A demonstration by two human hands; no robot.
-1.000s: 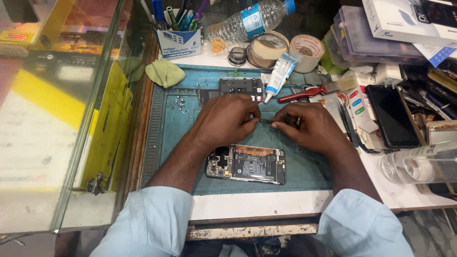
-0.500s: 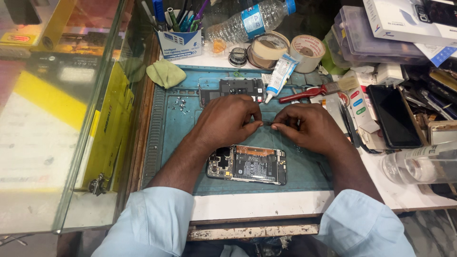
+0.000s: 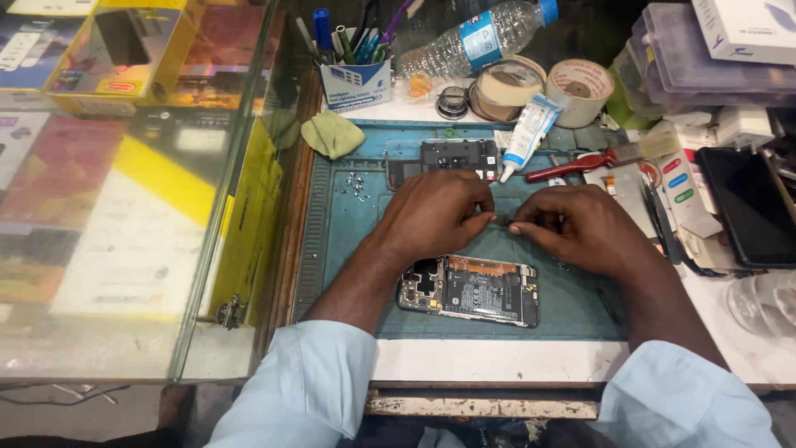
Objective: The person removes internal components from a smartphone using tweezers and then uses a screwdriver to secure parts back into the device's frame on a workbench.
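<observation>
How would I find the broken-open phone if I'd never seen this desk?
Look at the blue-green work mat. The opened phone lies flat near its front edge, just below both hands. Unlike the black phone at the right, its insides show.

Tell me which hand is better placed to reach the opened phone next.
Left, probably. The left hand sits just above the opened phone; the right hand is off toward its far end. Both pinch something tiny.
</observation>
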